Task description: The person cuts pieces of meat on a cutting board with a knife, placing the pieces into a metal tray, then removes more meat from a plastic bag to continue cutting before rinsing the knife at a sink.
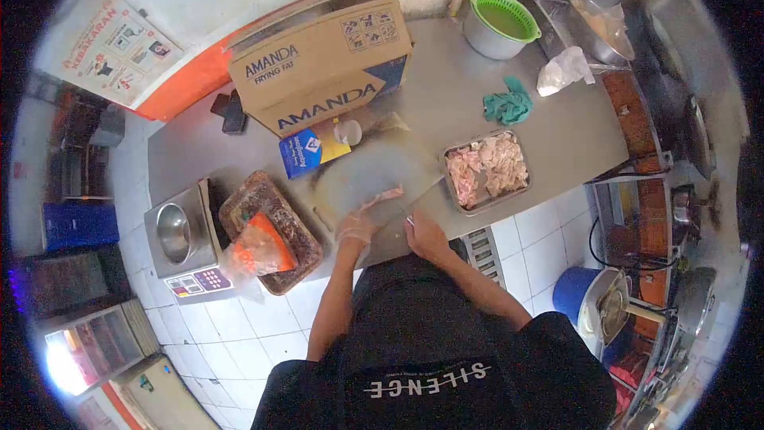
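My left hand [355,228], in a clear plastic glove, touches the near end of a strip of pale pink meat [385,195] on a whitish board [350,183]. Its fingers look closed around that end. My right hand [423,234], to the right, is wrapped round the handle of a knife [405,213]; the blade is blurred. Right of the board, a metal tray [469,211] holds many pieces of cut pink meat [493,163].
An Amanda carton [318,72] and a blue and yellow box [304,151] stand behind the board. On the left are a rusty tray [235,195] with an orange bag [259,243] and a scale [193,283]. A pot [489,42] and green cloth [508,102] are back right.
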{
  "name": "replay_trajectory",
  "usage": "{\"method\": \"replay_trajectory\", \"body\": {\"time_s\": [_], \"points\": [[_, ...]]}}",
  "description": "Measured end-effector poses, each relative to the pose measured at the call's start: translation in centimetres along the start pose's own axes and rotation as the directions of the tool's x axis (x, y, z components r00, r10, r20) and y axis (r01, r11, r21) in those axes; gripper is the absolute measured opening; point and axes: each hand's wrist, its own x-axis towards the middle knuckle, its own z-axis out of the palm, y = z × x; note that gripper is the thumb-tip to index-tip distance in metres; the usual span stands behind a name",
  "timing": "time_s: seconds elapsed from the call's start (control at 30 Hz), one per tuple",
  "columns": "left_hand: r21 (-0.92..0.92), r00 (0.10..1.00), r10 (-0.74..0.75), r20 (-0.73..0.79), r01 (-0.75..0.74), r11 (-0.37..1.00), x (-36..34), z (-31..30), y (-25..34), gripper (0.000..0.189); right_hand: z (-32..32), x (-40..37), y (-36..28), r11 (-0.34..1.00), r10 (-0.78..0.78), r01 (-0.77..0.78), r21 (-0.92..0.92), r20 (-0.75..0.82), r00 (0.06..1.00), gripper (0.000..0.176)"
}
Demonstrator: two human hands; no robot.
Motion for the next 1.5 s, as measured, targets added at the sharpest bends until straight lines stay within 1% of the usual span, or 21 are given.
{"method": "replay_trajectory", "body": {"time_s": [0.03, 0.07, 0.17, 0.23, 0.3, 0.37, 0.43, 0.53, 0.63, 0.67, 0.73, 0.83, 0.93, 1.03, 1.07, 1.17, 1.23, 1.33, 1.37, 1.43, 1.5], "points": [[0.066, 0.998, 0.038, 0.056, -0.042, 0.997, 0.3, 0.5, -1.1, 0.042, 0.8, -0.3, 0.6, 1.0, 0.024, -0.024, -0.009, -0.014, 1.0, 0.038], [0.065, 0.998, 0.061, 0.028, -0.063, 0.996, 0.2, 1.2, -2.3, 0.041, 1.4, -0.2, 1.4, 0.999, 0.043, -0.044, -0.018, -0.03, 0.999, 0.038], [0.09, 0.994, 0.09, 0.062, -0.095, 0.991, -1.4, 2.8, -3.8, 0.039, -0.6, -0.1, 1.2, 0.998, 0.001, 0.001, -0.065, 0.038, 0.999, 0.039], [0.156, 0.973, 0.07, 0.218, -0.105, 0.982, -2.9, -1.5, -2.3, 0.038, -0.4, 0.1, 1.1, 0.999, -0.038, 0.038, -0.039, 0.006, 0.999, 0.038], [0.073, 0.995, -0.092, -0.04, 0.094, 0.993, -5.8, -6.3, 0.3, 0.033, -0.8, 0.0, 0.5, 0.999, -0.042, 0.042, -0.023, 0.032, 0.999, 0.038], [0.051, 0.96, -0.061, -0.272, 0.077, 0.996, -6.5, -7.1, 2.1, 0.027, -1.8, -0.5, -1.5, 1.0, -0.022, 0.023, -0.012, 0.129, 0.991, 0.038], [0.161, 0.856, 0.183, -0.484, -0.118, 0.98, -5.8, -7.0, 3.8, 0.021, 0.5, -0.5, -0.9, 1.0, 0.016, -0.014, -0.018, 0.127, 0.992, 0.037], [-0.152, 0.903, 0.155, -0.402, -0.232, 0.961, -1.4, -1.9, 4.8, 0.029, 1.8, -0.8, -0.6, 1.0, -0.007, 0.01, -0.027, 0.13, 0.991, 0.036], [-0.123, 0.73, 0.209, -0.65, -0.373, 0.92, 0.1, 1.1, 4.6, 0.023, 2.6, -1.4, 0.7, 0.999, -0.046, 0.049, -0.021, 0.11, 0.993, 0.036], [-0.165, 0.746, 0.199, -0.636, -0.383, 0.909, 0.3, 1.2, 4.7, 0.021, 3.0, -1.7, 1.5, 0.998, -0.056, 0.058, -0.015, 0.1, 0.993, 0.035], [-0.25, 0.781, 0.172, -0.6, -0.387, 0.887, -0.5, -0.2, 5.1, 0.02, 1.0, -2.8, 0.4, 0.999, 0.04, -0.043, 0.016, 0.167, 0.985, 0.035], [-0.258, 0.829, 0.184, -0.528, -0.363, 0.896, -1.7, -2.2, 5.4, 0.024, 1.0, -1.9, -0.1, 0.996, 0.091, -0.094, 0.002, 0.228, 0.969, 0.034], [-0.256, 0.718, 0.262, -0.645, -0.526, 0.811, -0.3, -1.4, 4.9, 0.029, 1.6, 1.7, -1.9, 1.0, 0.023, -0.025, 0.01, 0.198, 0.98, 0.033], [-0.327, 0.849, 0.148, -0.507, -0.348, 0.878, 0.6, 0.2, 4.6, 0.016, 0.9, 2.3, -2.4, 0.999, -0.047, 0.051, -0.014, 0.199, 0.979, 0.03], [-0.283, 0.857, 0.153, -0.492, -0.323, 0.903, 0.3, 0.1, 4.2, 0.016, 0.9, 1.8, -2.3, 0.997, -0.06, 0.067, -0.028, 0.205, 0.977, 0.029], [-0.223, 0.87, 0.125, -0.476, -0.257, 0.94, 0.1, -1.3, 4.7, 0.016, 2.5, -1.4, 1.9, 0.998, -0.057, 0.059, -0.006, 0.144, 0.988, 0.027], [-0.265, 0.881, 0.077, -0.467, -0.222, 0.938, 0.0, -0.9, 4.8, 0.017, -0.2, -1.9, -0.3, 0.997, -0.059, 0.053, 0.047, 0.128, 0.99, 0.029], [-0.054, 0.788, 0.052, -0.614, -0.108, 0.993, 0.4, 0.0, 4.3, 0.02, 2.2, 0.1, 0.6, 0.994, -0.106, 0.1, 0.052, 0.138, 0.985, 0.032], [-0.121, 0.826, -0.052, -0.562, -0.02, 0.992, 0.9, 0.5, 3.9, 0.022, 3.2, 1.1, 1.3, 0.991, -0.133, 0.128, 0.041, 0.146, 0.98, 0.034], [-0.227, 0.865, -0.263, -0.427, 0.179, 0.957, 0.8, 0.9, 3.3, 0.027, 1.7, 1.4, 0.4, 0.995, -0.008, -0.004, 0.098, 0.116, 0.993, 0.036], [-0.209, 0.912, -0.213, -0.351, 0.145, 0.967, -0.4, -3.1, 4.2, 0.03, 0.2, 1.3, -0.6, 0.988, 0.045, -0.054, 0.142, 0.065, 0.997, 0.037]]}}
